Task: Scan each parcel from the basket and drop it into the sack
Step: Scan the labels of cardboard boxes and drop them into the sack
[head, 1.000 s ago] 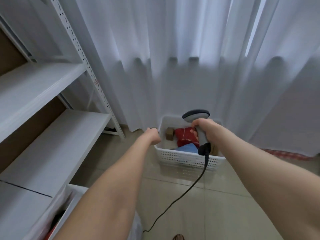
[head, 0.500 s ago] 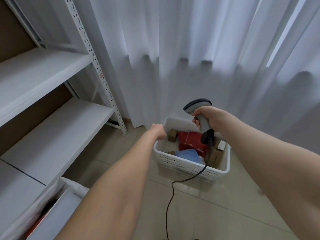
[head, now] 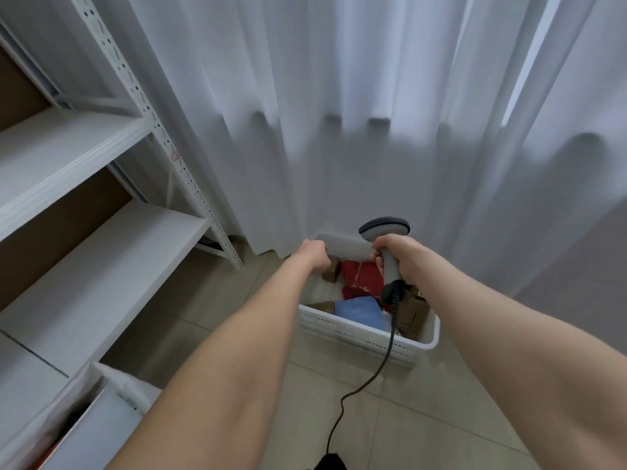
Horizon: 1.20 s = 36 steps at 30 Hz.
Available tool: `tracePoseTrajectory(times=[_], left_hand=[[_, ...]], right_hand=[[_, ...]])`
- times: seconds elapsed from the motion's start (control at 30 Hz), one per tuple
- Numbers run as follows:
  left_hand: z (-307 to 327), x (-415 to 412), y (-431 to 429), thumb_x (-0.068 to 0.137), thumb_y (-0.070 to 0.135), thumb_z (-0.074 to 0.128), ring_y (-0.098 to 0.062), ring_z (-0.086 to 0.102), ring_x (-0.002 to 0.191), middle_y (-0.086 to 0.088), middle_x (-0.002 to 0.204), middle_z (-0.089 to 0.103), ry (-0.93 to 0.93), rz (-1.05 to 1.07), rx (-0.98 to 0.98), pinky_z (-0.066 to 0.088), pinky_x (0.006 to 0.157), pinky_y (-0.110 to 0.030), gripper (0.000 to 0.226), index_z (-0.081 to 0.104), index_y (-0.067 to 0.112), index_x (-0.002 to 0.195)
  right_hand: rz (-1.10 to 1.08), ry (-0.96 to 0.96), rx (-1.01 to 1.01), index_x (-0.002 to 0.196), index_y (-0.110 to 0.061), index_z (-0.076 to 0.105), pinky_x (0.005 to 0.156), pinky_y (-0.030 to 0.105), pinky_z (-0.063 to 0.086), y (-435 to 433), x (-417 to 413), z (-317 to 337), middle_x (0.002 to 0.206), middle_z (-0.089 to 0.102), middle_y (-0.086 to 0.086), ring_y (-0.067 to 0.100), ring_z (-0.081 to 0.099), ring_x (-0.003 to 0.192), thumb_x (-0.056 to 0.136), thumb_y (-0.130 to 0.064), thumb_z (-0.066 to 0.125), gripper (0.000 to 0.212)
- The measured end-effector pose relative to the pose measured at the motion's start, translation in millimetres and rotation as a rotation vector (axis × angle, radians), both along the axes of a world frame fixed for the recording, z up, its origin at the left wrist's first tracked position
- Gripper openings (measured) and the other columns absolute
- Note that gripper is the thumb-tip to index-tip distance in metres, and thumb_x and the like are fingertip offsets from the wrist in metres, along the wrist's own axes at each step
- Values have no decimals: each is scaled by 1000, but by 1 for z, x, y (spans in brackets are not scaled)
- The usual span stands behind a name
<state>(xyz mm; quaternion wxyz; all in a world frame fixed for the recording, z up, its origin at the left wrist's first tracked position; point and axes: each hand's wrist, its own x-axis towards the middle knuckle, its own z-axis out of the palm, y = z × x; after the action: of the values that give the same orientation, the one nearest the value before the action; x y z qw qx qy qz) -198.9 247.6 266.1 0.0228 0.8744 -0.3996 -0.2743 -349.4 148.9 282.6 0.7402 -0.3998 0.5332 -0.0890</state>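
Since half a second ago the left hand has come in over the far left corner of the basket, and the right hand has sunk, so the head of the scanner now sits just above the far rim. The right hand's grip is clamped round the scanner's handle, and the cable trails down over the near rim to the floor. The left hand is seen from behind, knuckles up. Whether its grip is apart or together I cannot tell.

The basket stands on the floor against the curtain. In it lie a red parcel, a blue parcel and brown boxes. The sack is at the near left, beside the shelf unit.
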Motion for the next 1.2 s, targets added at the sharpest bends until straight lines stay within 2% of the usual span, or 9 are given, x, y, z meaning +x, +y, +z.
tracePoseTrajectory(times=[0.17, 0.23, 0.3, 0.47, 0.7, 0.97, 1.1, 1.2], left_hand=[[-26, 5, -52, 94, 13, 45, -31, 44, 127, -15, 145, 34, 3, -21, -19, 38, 105, -37, 47, 42, 13, 141], [-46, 15, -76, 93, 13, 46, -33, 47, 124, -14, 142, 36, 21, -31, 7, 41, 103, -39, 44, 45, 14, 138], [-68, 30, -100, 93, 14, 45, -33, 48, 122, -14, 141, 36, 37, -46, 49, 42, 101, -41, 44, 46, 14, 137], [-140, 91, -161, 95, 16, 47, -34, 48, 122, -15, 142, 35, 77, -49, 135, 42, 102, -41, 45, 43, 13, 139], [-270, 149, -227, 96, 15, 47, -32, 43, 128, -15, 146, 33, 145, 23, 213, 40, 104, -38, 47, 38, 8, 142], [-463, 189, -272, 92, 31, 59, -31, 46, 125, -14, 146, 33, 146, 127, 242, 45, 97, -39, 58, 34, 9, 141], [-547, 210, -291, 87, 37, 65, -32, 44, 126, -17, 145, 34, 131, 147, 234, 45, 99, -40, 75, 26, 10, 145], [-601, 225, -305, 81, 41, 72, -34, 43, 126, -19, 143, 34, 129, 199, 185, 44, 99, -42, 91, 19, 11, 149]], right_hand=[[-80, 28, 12, 101, -1, 57, 41, 19, 45, -37, 4, -32, 70, 58, 12, 13, 51, 46, 92, -4, 58, 10], [-98, 51, 45, 94, -3, 60, 42, 20, 44, -56, 12, -51, 68, 58, 10, 13, 49, 48, 93, -5, 58, 4], [-118, 84, 76, 88, -4, 60, 45, 22, 44, -79, 28, -73, 66, 58, 9, 13, 49, 49, 93, -7, 58, 6], [-180, 134, 112, 87, -4, 58, 47, 25, 44, -138, 91, -140, 63, 58, 9, 14, 51, 47, 92, -7, 62, 7], [-244, 135, 192, 83, -4, 55, 47, 28, 47, -191, 160, -264, 56, 56, 11, 18, 52, 48, 91, -6, 63, 12], [-296, 178, 212, 83, 2, 63, 50, 30, 51, -232, 203, -453, 53, 61, 10, 21, 58, 49, 89, -11, 69, 14], [-302, 182, 227, 79, 3, 62, 48, 29, 51, -252, 216, -540, 46, 58, 9, 20, 56, 43, 88, -9, 69, 17], [-293, 170, 231, 72, 3, 60, 53, 33, 51, -261, 223, -595, 45, 57, 9, 22, 55, 45, 88, -8, 68, 21]])
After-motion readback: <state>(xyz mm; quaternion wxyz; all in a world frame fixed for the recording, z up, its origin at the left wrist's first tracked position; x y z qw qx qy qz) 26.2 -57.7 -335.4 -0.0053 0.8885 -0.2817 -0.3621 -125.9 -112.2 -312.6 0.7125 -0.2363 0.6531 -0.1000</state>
